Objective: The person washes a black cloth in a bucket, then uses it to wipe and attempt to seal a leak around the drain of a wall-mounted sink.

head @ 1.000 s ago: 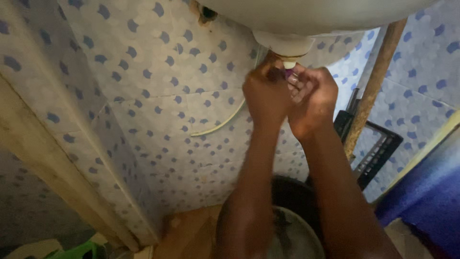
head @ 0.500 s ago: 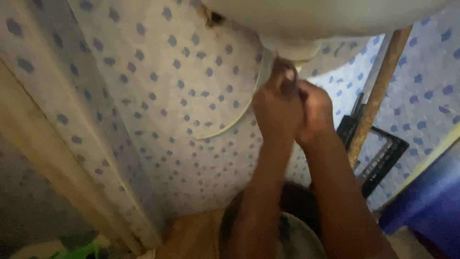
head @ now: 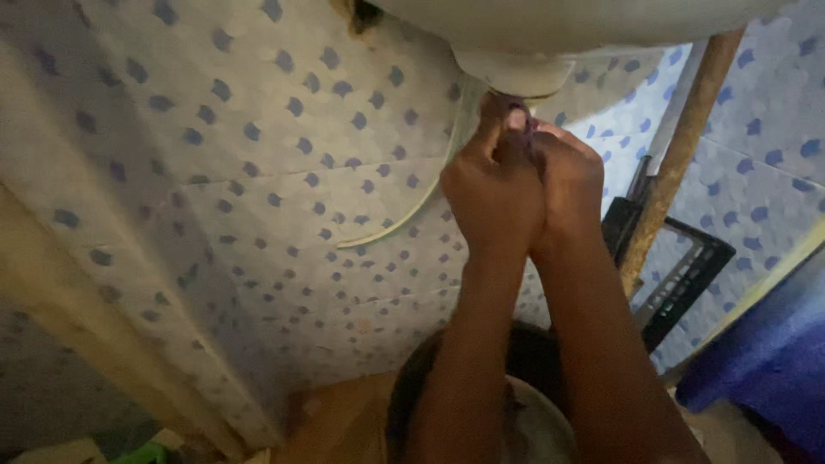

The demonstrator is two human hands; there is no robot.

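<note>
Left hand (head: 491, 189) and right hand (head: 569, 185) close together around a small purplish fitting (head: 530, 126) beneath the white ceramic basin's outlet (head: 516, 76).

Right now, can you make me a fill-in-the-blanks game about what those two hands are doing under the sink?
1. Both hands, the left hand and right hand, are raised under the white ____.
2. The wall tiles are white with ____ spots.
3. A white hose curves along the ____.
4. Right of the arms leans a ____ pole.

Missing words: sink; blue; wall; wooden
</note>
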